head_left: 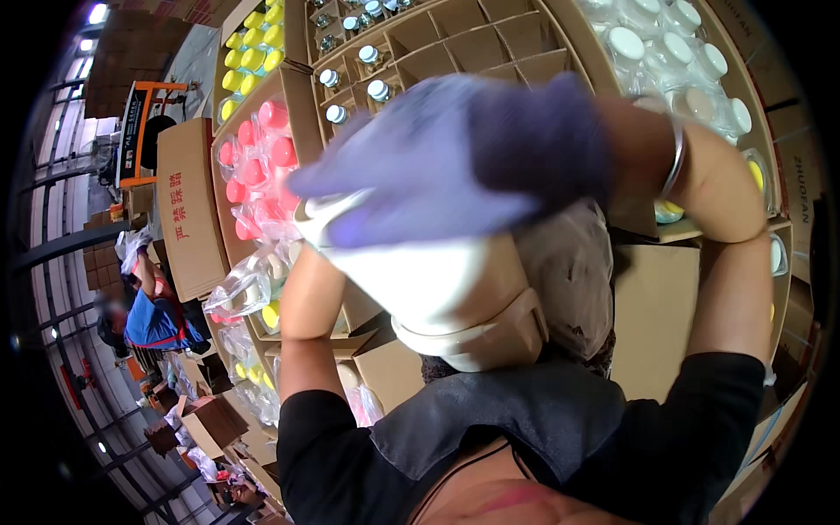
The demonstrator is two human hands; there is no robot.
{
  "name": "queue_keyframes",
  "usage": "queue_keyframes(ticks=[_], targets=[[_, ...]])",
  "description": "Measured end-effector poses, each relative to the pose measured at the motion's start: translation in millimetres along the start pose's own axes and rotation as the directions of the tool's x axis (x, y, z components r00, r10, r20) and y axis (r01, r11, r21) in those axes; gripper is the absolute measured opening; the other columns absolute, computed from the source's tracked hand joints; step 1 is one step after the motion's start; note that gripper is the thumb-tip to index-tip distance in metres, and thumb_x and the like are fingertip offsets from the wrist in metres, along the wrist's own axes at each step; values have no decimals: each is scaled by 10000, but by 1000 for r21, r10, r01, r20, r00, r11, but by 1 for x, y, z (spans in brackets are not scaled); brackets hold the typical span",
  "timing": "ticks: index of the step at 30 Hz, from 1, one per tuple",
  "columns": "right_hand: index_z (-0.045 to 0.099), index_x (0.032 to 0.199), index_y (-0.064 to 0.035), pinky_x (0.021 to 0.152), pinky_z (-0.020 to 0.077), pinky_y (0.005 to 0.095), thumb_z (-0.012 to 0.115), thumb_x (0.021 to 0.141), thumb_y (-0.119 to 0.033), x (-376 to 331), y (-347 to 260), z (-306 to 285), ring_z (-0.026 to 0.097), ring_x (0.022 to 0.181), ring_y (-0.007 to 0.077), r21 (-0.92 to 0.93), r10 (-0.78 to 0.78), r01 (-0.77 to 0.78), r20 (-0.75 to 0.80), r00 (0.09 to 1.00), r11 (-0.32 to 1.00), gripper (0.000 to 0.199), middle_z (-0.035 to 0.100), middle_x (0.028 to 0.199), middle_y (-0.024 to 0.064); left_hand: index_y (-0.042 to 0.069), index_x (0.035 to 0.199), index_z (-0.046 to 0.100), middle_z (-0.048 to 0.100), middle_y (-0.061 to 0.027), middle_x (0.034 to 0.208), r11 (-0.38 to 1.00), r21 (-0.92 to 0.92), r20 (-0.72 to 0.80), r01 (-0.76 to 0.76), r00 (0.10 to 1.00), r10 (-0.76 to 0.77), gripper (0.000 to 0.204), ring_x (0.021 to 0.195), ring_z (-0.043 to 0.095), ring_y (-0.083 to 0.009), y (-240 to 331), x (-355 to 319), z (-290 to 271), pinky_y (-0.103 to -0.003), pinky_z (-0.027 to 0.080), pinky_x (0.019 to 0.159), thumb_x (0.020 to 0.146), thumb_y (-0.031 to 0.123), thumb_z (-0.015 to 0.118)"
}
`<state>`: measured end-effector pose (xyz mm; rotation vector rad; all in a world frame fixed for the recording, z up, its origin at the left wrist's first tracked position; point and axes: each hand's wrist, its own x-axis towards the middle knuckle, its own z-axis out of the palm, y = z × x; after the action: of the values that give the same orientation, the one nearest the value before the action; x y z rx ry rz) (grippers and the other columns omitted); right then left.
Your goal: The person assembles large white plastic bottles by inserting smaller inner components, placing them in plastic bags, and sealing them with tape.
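My right hand [446, 166] wears a purple glove and reaches across the middle of the view, with a silver bangle [674, 162] on its wrist. It lies over my left hand [429, 280], which wears a white glove with a beige cuff [477, 337]. The purple fingers curl around the tip of the white glove near the left. My left hand's fingers are hidden under the purple glove, and the picture is blurred there. Both forearms rise from my dark sleeves at the bottom.
Beyond the hands, a cardboard box with dividers [455, 44] holds small white-capped bottles [378, 89]. Bags of pink-lidded jars [258, 166], yellow-lidded jars [249, 52] and white-lidded jars [682, 52] surround it. A flat carton [188, 210] lies left; a person in blue [149, 319] works nearby.
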<state>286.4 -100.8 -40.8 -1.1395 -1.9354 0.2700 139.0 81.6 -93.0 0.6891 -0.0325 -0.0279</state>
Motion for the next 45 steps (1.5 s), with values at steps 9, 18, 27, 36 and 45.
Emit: queue_keyframes(ticks=[9,18,27,36,45], targets=[[461,1479,-71,1158,374,487,480,1025,-402,-40,28,-40,502,1347,362,54,180,-199,249,952,978,562,507,1441,258,-61,1482,359,453,-222,1489,997,-40,-17,58,998,-59,720,1339,484,-333,10,8,-5,-429,352,1163,1033,501,389],[443,1485,-57,1146,375,475,459,1016,-450,-2,13,-29,499,1338,394,336,78,-174,280,957,926,613,482,1474,242,-91,1461,372,446,-246,1492,997,-45,-77,69,994,-72,799,1341,485,-357,8,0,4,-448,349,1169,1012,570,380],[504,1420,-8,1106,416,449,517,999,-417,32,-47,-33,531,1313,347,28,277,-314,405,871,949,587,523,1438,222,-109,1483,312,398,-247,1527,986,-106,-2,128,992,-129,915,1385,434,-352,4,5,1,-446,300,1191,982,656,349],[418,1492,-28,1158,362,469,512,1003,-436,-3,-2,-45,499,1346,373,370,100,-288,451,887,883,644,486,1479,214,-61,1515,296,408,-265,1507,994,-49,-126,100,987,-105,856,1378,452,-332,20,-25,37,-432,344,1167,1011,630,292],[443,1452,26,1079,437,494,487,1015,-431,33,-48,-29,553,1257,398,106,-128,109,190,973,988,633,550,1370,265,-70,1508,317,401,-217,1535,992,-81,67,94,994,-88,862,1392,441,-298,27,-38,27,-413,376,1149,1018,638,291]])
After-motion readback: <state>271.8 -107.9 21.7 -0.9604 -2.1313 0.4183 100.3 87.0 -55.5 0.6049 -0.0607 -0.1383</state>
